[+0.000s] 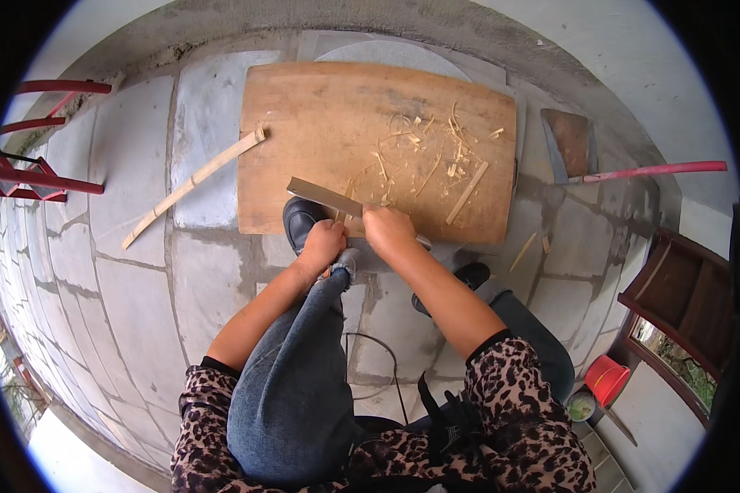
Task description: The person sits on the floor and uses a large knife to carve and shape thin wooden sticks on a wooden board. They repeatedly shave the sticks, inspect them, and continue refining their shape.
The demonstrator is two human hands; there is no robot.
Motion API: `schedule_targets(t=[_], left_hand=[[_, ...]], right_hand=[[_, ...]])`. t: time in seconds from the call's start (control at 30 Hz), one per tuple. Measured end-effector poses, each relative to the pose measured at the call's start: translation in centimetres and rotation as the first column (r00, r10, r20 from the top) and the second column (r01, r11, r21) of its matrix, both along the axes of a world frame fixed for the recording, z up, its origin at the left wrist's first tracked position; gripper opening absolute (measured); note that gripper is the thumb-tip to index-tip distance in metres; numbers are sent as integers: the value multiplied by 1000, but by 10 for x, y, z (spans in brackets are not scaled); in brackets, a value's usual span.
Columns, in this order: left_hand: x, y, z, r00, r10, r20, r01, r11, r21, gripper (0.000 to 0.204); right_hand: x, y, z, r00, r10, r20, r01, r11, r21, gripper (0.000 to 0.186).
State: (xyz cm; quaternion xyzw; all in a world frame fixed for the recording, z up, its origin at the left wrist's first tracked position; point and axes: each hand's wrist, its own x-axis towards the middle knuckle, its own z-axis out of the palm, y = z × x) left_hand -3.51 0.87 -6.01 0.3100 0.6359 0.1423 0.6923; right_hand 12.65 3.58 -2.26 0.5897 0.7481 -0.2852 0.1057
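Observation:
My right hand (386, 228) is closed on a cleaver (325, 195), its broad metal blade pointing left over the board's near edge. Just below the blade, my left hand (327, 242) grips a thin pale bamboo strip (341, 215), largely hidden by fingers and blade. My black left shoe (302, 220) is beside that hand, at the edge of a worn wooden board (296, 107). Pale shavings (456, 148) and a short flat bamboo piece (466, 193) lie on the board's right half. A long bamboo piece (173, 197) reaches from the paving to the board's left edge.
Red metal frames (57, 182) stand at the left. At the right are a slab (567, 135), a pinkish pole (658, 169), a dark wooden frame (674, 296) and a red container (607, 376). Small offcuts (522, 253) lie on the grey stone paving (131, 304). A curved wall borders the back.

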Motion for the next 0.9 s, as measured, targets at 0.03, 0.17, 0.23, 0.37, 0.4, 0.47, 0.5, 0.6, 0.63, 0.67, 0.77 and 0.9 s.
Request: schedule_targets(t=[0.03, 0.17, 0.23, 0.37, 0.4, 0.47, 0.5, 0.6, 0.63, 0.67, 0.77, 0.9], left_hand=[[-6, -6, -10, 983, -124, -138, 164, 932, 325, 16], [-13, -20, -26, 959, -171, -224, 267, 809, 523, 5], [-6, -13, -21, 959, -209, -194, 280, 812, 512, 5], [-12, -9, -17, 964, -196, -181, 260, 843, 472, 6], [-14, -13, -18, 963, -194, -187, 262, 829, 493, 9], [-16, -16, -21, 970, -170, -175, 232, 862, 450, 20], [-9, -9, -16, 976, -159, -148, 205, 898, 389, 27], [7, 4, 9, 998, -34, -49, 39, 994, 105, 28], [4, 4, 10, 999, -16, -40, 19, 998, 68, 28], [-3, -2, -7, 986, -122, -113, 151, 940, 304, 27], [-19, -20, -27, 947, -150, -285, 290, 779, 555, 26], [4, 1, 9, 995, -83, -53, 91, 981, 173, 24]], right_hand=[[-3, -2, 3, 999, 45, 1, -45, 999, -11, 20], [1, -5, 4, 991, 118, -55, -118, 993, -5, 22], [10, 7, -9, 1000, 17, -5, -17, 1000, -13, 22], [5, 7, -10, 998, 66, 14, -66, 998, -10, 18], [3, -2, -5, 997, 77, 4, -77, 997, -16, 18], [3, -4, -9, 998, 53, -33, -54, 998, -34, 19], [8, 1, -9, 999, 29, -38, -31, 999, -33, 20], [14, 17, -15, 999, 17, 37, -15, 998, -55, 19], [9, 20, -14, 998, 39, 49, -35, 996, -84, 19], [7, 16, -10, 998, 51, 22, -50, 997, -61, 19], [-1, -8, -4, 997, 68, -44, -71, 996, -55, 21], [17, 19, -38, 997, -62, 47, 63, 998, -25, 20]])
